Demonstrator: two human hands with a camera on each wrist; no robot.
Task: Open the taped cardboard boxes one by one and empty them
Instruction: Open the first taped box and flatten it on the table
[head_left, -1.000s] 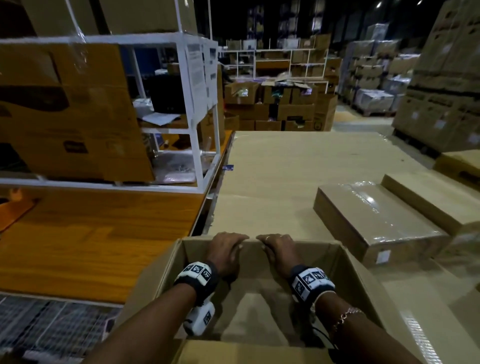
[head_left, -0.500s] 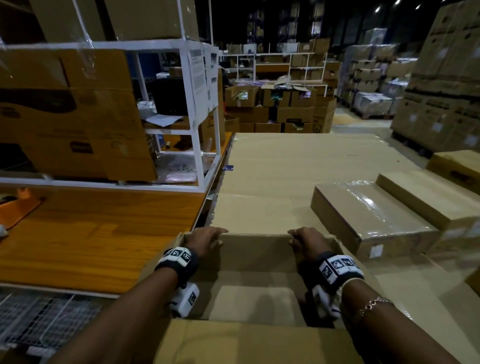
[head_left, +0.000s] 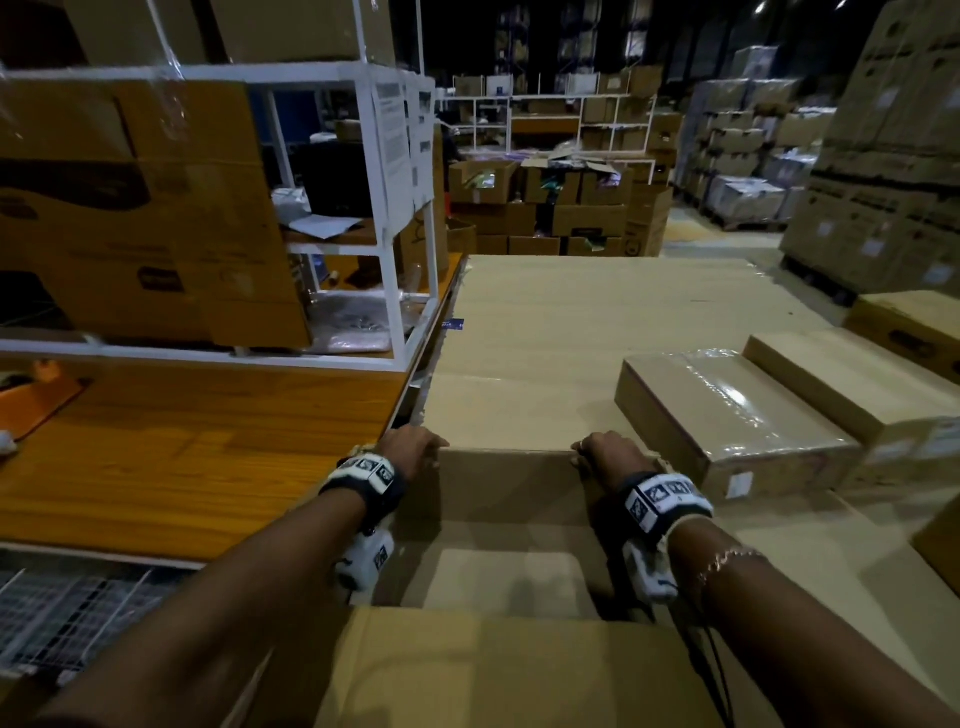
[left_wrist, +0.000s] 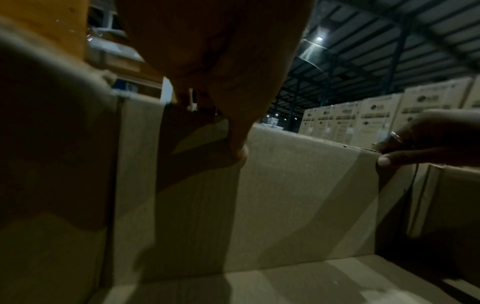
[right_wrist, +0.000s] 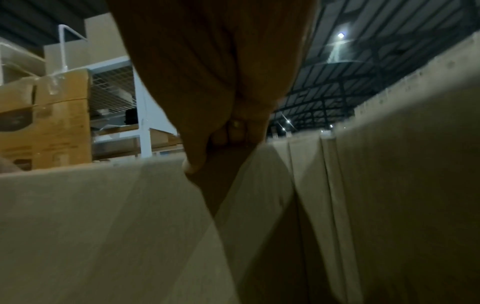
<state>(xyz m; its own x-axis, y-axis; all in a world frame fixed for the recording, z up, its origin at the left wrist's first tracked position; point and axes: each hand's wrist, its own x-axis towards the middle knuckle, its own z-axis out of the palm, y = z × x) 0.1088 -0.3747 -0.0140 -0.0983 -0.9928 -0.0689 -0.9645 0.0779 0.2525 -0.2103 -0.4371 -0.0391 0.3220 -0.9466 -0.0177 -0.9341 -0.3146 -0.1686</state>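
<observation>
An open brown cardboard box (head_left: 514, 488) stands directly in front of the person on a broad flat cardboard surface (head_left: 597, 322); its top flaps are folded outward and only a bare cardboard floor shows inside. The left hand (head_left: 410, 451) grips the far wall's upper edge near the left corner, thumb inside, fingers curled over. The right hand (head_left: 610, 457) grips the same edge near the right corner. The hands are well apart. To the right lie a flat film-wrapped cardboard box (head_left: 727, 410) and a plain flat cardboard box (head_left: 852, 379) just beside it, both closed. On the left, a white metal shelf frame (head_left: 387, 260) holds large brown cartons (head_left: 140, 208).
</observation>
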